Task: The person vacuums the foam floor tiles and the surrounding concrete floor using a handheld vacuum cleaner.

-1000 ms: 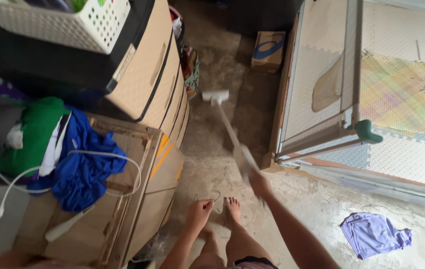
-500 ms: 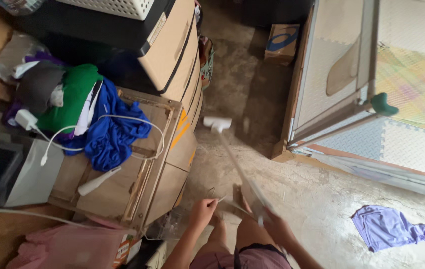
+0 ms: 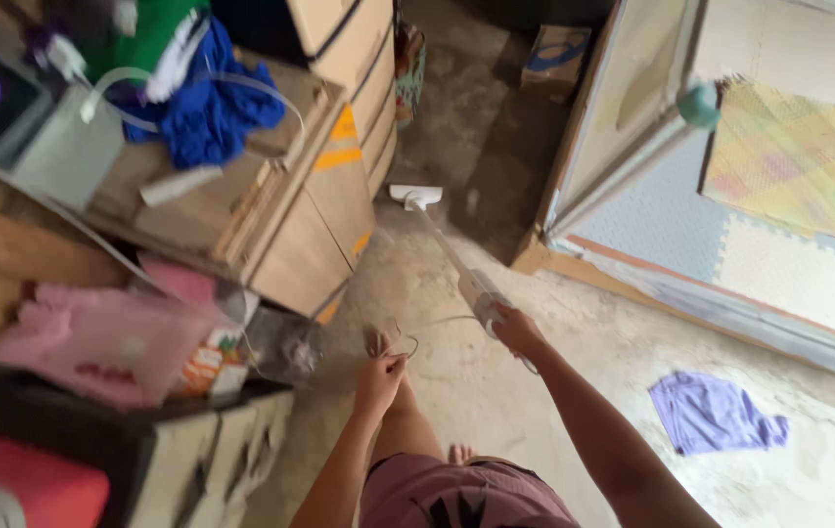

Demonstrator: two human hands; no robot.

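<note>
— What have you got hold of there?

— A white long-handled floor cleaner (image 3: 476, 289), slim pole with a flat head. My right hand (image 3: 515, 330) is wrapped shut around the thick upper part of the handle, just right of the frame's centre. The flat white head (image 3: 415, 197) rests on the grey concrete floor (image 3: 496, 391) above centre, close beside the foot of the light wooden cabinet with orange stripes (image 3: 324, 210).

— And the other hand?

— My left hand (image 3: 381, 374), lower centre, is closed on a thin looped cord or wire (image 3: 406, 342). A fine line runs from it toward the cleaner, but I can't tell whether they are joined.

— So where are you in the work?

— As I judge it, mid-stroke on the strip of floor between the cabinet and the pale-framed mesh gate (image 3: 623, 127) at the upper right. Another stroke here would call for keeping the head flat, steering it off the cabinet foot, and holding that loop up clear of the head.

— What else is around?

— A crumpled blue cloth (image 3: 207, 108) lies on top of the cabinet at the upper left, a pink plastic bag (image 3: 104, 342) sits at the left, a brown cardboard box (image 3: 554, 59) stands at the top, and a lilac cloth (image 3: 711, 416) lies on the floor at the lower right, well apart from the head.
</note>
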